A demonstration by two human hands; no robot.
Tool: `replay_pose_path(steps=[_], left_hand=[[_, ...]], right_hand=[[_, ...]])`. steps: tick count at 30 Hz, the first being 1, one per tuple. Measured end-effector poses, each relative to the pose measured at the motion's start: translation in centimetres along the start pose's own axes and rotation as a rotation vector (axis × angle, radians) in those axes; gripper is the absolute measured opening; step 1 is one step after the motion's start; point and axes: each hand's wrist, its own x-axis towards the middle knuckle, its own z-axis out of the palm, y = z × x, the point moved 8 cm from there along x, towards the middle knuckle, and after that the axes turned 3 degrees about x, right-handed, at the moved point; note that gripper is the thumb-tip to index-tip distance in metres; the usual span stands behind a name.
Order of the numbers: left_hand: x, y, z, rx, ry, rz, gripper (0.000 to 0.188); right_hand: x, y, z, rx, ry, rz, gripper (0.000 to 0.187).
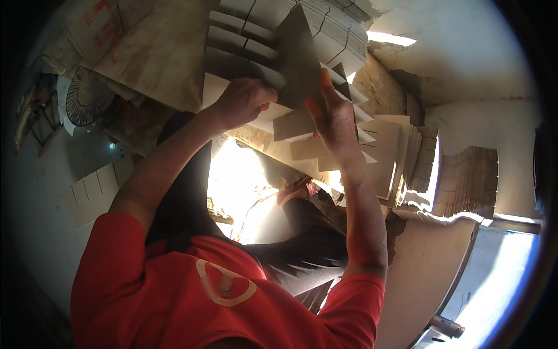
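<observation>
In front of me is a partly assembled cardboard divider (pixel 283 124) made of crossing strips, with pointed corners sticking out at its right side. A dark grey cardboard strip (pixel 297 49) stands up tilted over it. My right hand (pixel 336 119) grips this strip at its lower right edge, thumb and forefinger apart around the card. At the strip's lower left is my left hand (pixel 244 103), its fingers curled closed. What those fingers pinch, if anything, is hidden.
Stacked slotted cardboard (pixel 331 29) stands behind the divider. More cardboard sheets (pixel 392 151) lean on the right, beside a brown bundle of card (pixel 465 180). A round wire fan guard (pixel 87 96) is at the far left. Bright sunlight falls on the floor (pixel 238 180) between my legs.
</observation>
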Motion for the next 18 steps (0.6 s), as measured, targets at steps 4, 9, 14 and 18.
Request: replay_pose_path(steps=[4,9,14,18], left_hand=[[0.1,-0.3,0.2,0.013,-0.008,-0.009,0.011],[0.4,-0.2,0.3,0.018,-0.004,-0.005,0.011],[0.5,-0.2,0.1,-0.003,-0.036,-0.056,0.012],[0.1,-0.3,0.1,0.005,-0.035,-0.050,0.014]], right_hand=[[0.3,-0.9,-0.3,0.086,-0.076,0.104,0.062],[-0.2,0.0,1.6,-0.080,0.005,-0.139,0.063],[-1.8,0.5,1.4,-0.050,0.148,-0.162,0.058],[-2.2,-0.7,1.6,-0.072,0.174,-0.261,0.055]])
